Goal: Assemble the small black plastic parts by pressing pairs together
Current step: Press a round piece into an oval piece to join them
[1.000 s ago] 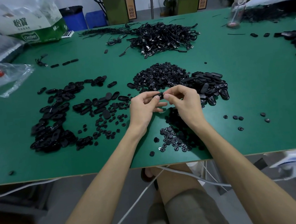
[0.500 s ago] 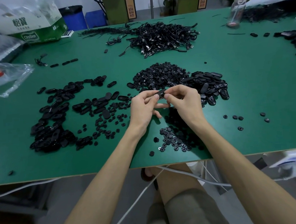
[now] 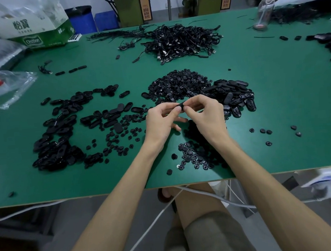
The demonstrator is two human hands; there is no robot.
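From the head camera: the left hand (image 3: 160, 123) and right hand (image 3: 207, 119) pinch one small black plastic part (image 3: 181, 106) between their fingertips above the green desk (image 3: 275, 103). They are in much the same spot as a second ago, with the part only slightly turned. This pair seems still to be in the pressing, not yet finished.

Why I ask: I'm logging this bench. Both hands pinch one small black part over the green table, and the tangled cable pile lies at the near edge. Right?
Not quite: the head view shows the cable pile at the far side of the green table, beyond the heaps of parts. The rest holds: the left hand and right hand both pinch the small black part.
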